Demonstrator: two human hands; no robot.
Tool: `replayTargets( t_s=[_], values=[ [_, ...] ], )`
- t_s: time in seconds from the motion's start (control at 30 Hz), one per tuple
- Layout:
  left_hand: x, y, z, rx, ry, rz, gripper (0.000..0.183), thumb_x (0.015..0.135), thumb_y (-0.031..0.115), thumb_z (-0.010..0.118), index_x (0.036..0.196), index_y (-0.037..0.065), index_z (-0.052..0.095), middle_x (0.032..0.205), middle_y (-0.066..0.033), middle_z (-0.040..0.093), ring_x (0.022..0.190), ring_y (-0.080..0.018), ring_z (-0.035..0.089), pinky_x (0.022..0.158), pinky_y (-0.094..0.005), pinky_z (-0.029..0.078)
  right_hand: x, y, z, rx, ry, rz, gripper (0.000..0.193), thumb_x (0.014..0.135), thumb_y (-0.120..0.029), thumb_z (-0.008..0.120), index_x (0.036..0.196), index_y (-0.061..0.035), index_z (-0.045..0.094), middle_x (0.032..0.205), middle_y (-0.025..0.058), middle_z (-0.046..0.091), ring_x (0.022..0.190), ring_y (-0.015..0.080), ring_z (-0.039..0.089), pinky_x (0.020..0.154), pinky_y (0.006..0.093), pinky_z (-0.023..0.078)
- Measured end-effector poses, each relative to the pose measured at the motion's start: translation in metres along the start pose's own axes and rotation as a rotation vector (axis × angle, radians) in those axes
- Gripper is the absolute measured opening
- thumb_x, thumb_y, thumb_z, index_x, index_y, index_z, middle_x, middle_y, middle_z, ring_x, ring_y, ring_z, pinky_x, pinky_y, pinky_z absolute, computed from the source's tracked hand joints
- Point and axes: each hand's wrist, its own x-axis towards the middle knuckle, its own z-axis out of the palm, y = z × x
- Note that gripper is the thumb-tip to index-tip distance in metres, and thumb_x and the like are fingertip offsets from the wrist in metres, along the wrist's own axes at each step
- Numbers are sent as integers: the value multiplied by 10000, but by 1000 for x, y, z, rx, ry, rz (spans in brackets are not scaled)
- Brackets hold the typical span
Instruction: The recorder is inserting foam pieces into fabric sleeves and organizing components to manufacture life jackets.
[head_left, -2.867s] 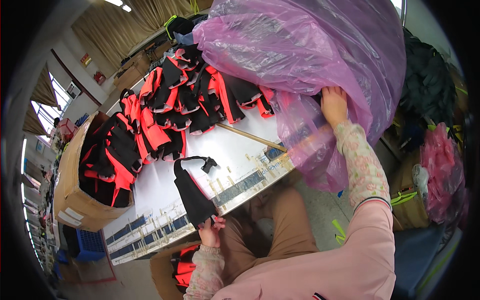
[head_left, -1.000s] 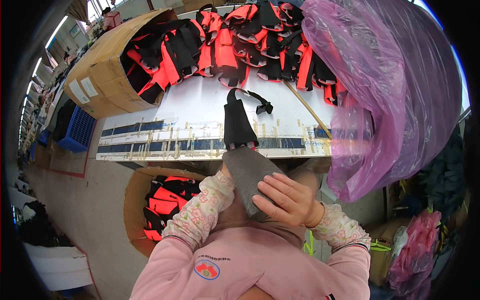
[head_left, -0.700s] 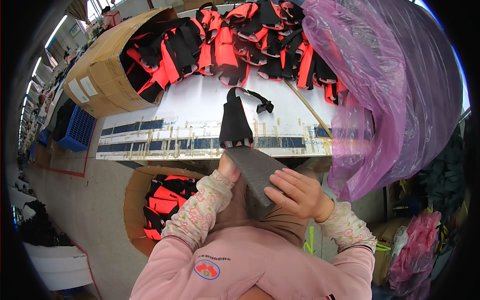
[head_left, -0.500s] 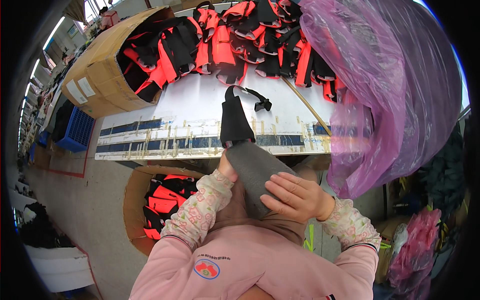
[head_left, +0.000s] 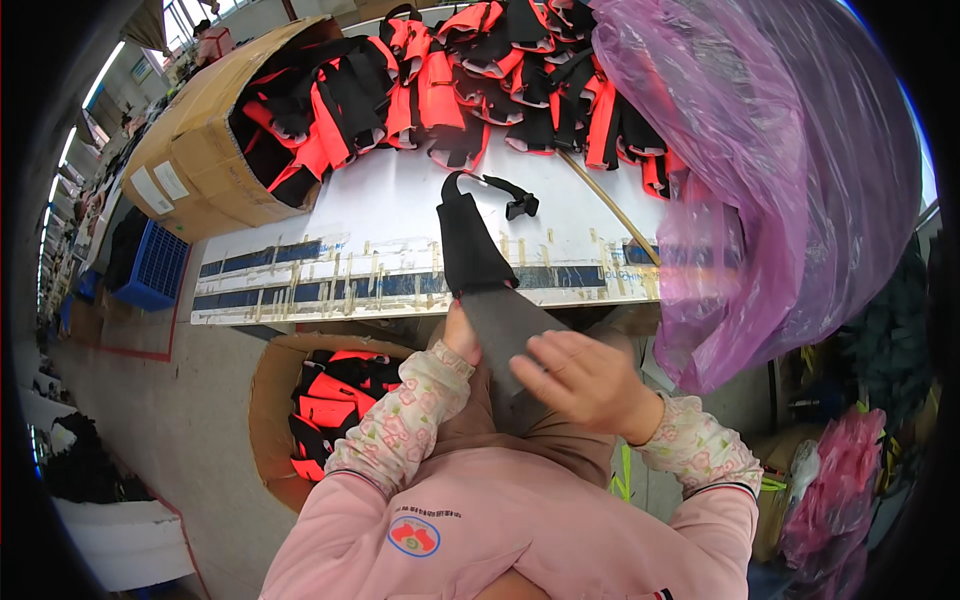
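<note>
A black fabric sleeve (head_left: 472, 240) with a strap and a black plastic buckle (head_left: 521, 206) lies over the table's front edge, its mouth toward me. A grey foam pad (head_left: 505, 330) runs from that mouth down toward my lap; whether part of it is inside the sleeve is hidden. My left hand (head_left: 461, 335) grips the left edge where pad and sleeve meet; its thumb shows and the other fingers are underneath. Over the pad's right side is my right hand (head_left: 590, 385), fingers apart, slightly bent and blurred, holding nothing.
Black and coral-red sleeves (head_left: 440, 95) are heaped along the table's (head_left: 380, 220) far side, some inside a tipped cardboard box (head_left: 190, 150). A wooden stick (head_left: 610, 205) lies at right beside a large purple plastic bag (head_left: 740, 180). Another carton (head_left: 275, 400) with similar pieces stands below, left.
My right hand has shifted slightly up and left over the pad, its fingers now bent and blurred. The pad looks flatter and narrower. My left hand stays almost in place.
</note>
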Motion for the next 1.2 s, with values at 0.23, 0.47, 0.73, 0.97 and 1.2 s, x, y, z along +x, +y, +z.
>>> replayTargets(
  t_s=[0.23, 0.47, 0.73, 0.97, 1.2],
  values=[
    [7, 1, 3, 45, -143, -140, 365, 937, 277, 339, 1051, 5, 554, 960, -147, 617, 836, -250, 624, 738, -359, 529, 2, 5, 23, 21, -128, 61, 312, 740, -106, 531, 1041, -38, 573, 1008, 144, 580, 919, 269, 591, 846, 367, 482],
    [-8, 1, 15, 54, -84, -60, 301, 941, 199, 362, 1077, 20, 562, 986, -123, 625, 868, -226, 630, 754, -337, 525, -13, -2, 80, 35, -197, 310, 370, 752, -65, 502, 1106, 41, 510, 1095, 189, 542, 1043, 310, 534, 902, 341, 446],
    [2, -44, -31, -181, 86, -69, 308, 956, 259, 353, 1177, 91, 487, 1085, -81, 583, 946, -201, 600, 794, -343, 508, -3, 8, 132, 77, -245, 360, 165, 748, -65, 497, 897, 3, 508, 844, 123, 525, 823, 284, 531, 779, 342, 440],
    [8, -63, -47, 119, 102, 69, 270, 946, 234, 364, 1096, 77, 524, 1005, -76, 593, 900, -203, 605, 778, -339, 509, 0, 10, 120, 405, -153, 564, 167, 714, 21, 495, 881, 21, 499, 832, 169, 529, 848, 332, 529, 751, 360, 455],
    [28, -88, -56, -169, -41, 131, 253, 942, 193, 378, 1044, 35, 547, 979, -74, 601, 851, -190, 606, 758, -319, 507, 15, 2, 103, 536, -281, 668, 426, 696, 81, 496, 1120, 58, 471, 1010, 219, 529, 954, 386, 515, 795, 413, 454]
  ],
)
